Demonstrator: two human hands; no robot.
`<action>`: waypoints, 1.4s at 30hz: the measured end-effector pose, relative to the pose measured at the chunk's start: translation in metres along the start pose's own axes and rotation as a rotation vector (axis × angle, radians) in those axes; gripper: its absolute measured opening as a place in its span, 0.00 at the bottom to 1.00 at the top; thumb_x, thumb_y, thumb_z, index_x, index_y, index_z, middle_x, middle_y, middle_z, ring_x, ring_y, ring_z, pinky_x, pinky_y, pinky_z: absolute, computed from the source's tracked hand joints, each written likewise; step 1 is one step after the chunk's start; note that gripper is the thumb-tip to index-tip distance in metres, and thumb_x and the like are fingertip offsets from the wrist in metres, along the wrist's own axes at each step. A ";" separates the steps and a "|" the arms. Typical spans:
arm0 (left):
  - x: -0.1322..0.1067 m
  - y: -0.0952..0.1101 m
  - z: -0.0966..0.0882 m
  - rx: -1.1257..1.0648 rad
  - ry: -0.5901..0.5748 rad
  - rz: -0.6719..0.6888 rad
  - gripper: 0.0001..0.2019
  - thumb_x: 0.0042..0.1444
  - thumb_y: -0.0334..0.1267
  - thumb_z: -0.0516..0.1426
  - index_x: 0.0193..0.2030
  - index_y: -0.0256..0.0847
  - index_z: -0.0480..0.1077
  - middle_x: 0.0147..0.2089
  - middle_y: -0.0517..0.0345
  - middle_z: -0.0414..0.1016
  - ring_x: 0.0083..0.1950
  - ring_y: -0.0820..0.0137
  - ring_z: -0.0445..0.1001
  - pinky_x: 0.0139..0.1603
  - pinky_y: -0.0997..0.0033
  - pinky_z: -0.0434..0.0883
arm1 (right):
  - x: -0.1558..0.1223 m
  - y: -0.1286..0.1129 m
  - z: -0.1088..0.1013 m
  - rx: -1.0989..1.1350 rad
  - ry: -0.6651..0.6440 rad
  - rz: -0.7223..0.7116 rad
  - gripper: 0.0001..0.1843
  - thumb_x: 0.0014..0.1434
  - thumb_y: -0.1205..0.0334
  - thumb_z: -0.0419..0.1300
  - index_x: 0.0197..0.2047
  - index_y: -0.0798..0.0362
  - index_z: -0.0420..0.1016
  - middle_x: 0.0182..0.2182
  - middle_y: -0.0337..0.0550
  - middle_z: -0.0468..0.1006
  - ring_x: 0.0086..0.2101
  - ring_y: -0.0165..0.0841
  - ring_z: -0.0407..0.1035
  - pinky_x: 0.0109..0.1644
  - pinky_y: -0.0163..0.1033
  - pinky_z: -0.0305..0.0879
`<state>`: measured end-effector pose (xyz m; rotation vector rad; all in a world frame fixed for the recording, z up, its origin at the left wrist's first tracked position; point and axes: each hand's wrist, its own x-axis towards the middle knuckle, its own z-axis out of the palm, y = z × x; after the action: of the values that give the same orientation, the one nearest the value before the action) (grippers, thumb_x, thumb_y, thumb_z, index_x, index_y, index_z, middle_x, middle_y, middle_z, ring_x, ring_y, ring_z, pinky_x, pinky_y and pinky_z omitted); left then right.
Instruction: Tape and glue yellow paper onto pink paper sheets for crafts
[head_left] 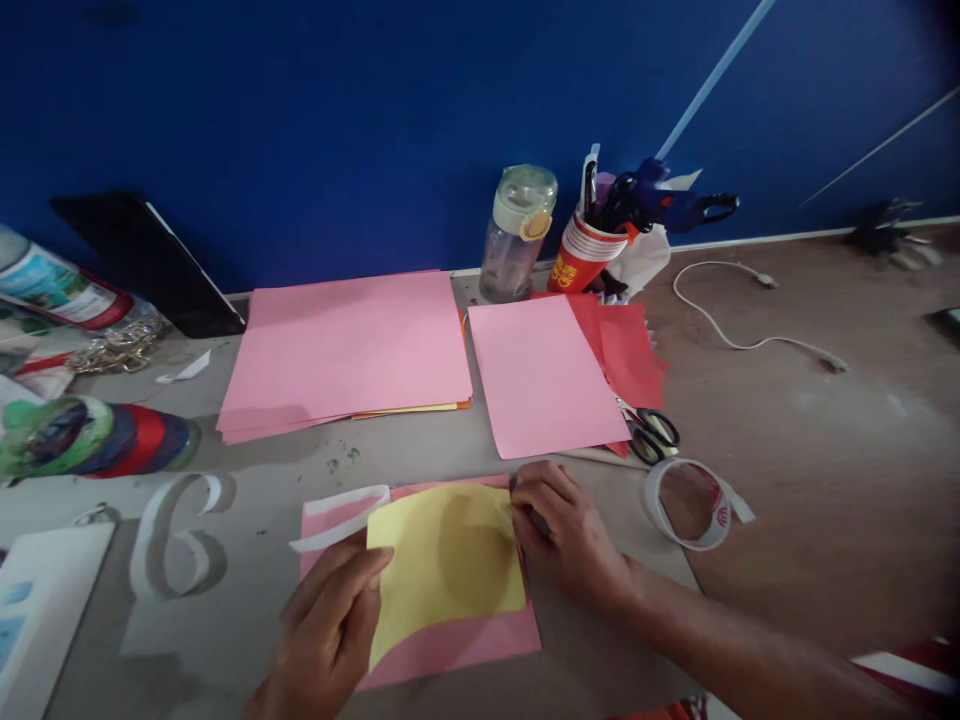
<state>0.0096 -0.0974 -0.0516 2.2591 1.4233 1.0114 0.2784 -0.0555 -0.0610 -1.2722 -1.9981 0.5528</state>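
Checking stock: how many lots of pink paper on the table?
3: pink stack back left, single pink sheet right of it, bottom pink sheet under the yellow sheet in front. The stack may hide more.

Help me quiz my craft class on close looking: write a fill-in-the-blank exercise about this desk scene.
1. The upper sheet, touched by the left hand and the right hand, is ____ in colour.
2. The lower sheet beneath it is ____ in colour.
3. In the picture, the red cup stands to the ____ of the clear bottle.
Missing words: yellow; pink; right.
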 end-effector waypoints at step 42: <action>0.002 -0.002 0.015 0.125 0.013 0.038 0.12 0.59 0.24 0.53 0.47 0.39 0.71 0.38 0.55 0.75 0.38 0.74 0.76 0.43 0.80 0.72 | 0.009 0.006 0.008 -0.082 -0.036 0.202 0.10 0.52 0.76 0.53 0.26 0.51 0.62 0.31 0.42 0.65 0.31 0.33 0.63 0.34 0.37 0.59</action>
<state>0.0185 -0.0927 -0.0627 2.3798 1.4933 0.9747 0.2736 -0.0445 -0.0675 -1.5356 -1.9511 0.5973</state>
